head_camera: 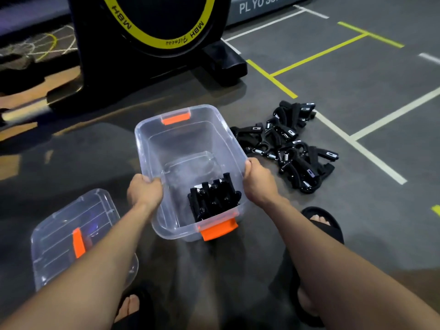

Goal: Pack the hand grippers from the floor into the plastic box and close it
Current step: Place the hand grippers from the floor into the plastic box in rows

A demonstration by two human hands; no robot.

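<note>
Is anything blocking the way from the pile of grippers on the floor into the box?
Nothing visible does. The plastic box is open on top, its lid lies off to the left, and the pile of hand grippers sits just right of it on bare floor.

Floor (357,75): dark grey matting, marked with yellow lines (319,54) and white lines (371,148) that meet at right angles across the right half of the frame. Upper centre: black exercise machine (152,25) with a yellow ring lettered "MBH", standing on a black foot (226,64). Top right: grey padded block (264,7) with white lettering, partly cut off. Upper left: netting (45,45) on the floor. Lighting dim.
</note>
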